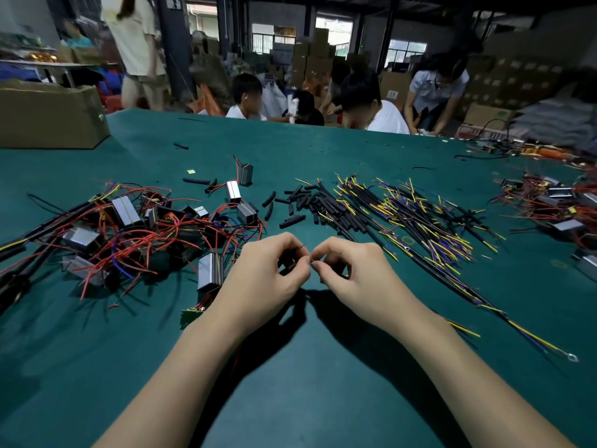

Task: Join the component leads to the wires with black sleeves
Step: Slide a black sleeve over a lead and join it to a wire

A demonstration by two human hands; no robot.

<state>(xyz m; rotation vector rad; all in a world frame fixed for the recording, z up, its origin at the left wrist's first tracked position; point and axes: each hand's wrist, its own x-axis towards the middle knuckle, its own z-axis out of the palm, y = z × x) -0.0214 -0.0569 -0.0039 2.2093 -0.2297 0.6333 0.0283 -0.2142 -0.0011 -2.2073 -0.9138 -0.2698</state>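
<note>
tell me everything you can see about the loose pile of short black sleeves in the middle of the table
The black sleeves are short, matte, tube-like pieces, seemingly rubber or heat-shrink. They lie flat and scattered at many angles on the green table, beyond both hands. Rightward they thicken into a heap that merges with the yellow-and-blue tipped wires; a few strays lie apart toward the left. Neither hand touches them.

A green-topped table [323, 367] fills the near view. Far off, stacked cardboard boxes [311, 56] stand before bright windows [407, 48].
</note>
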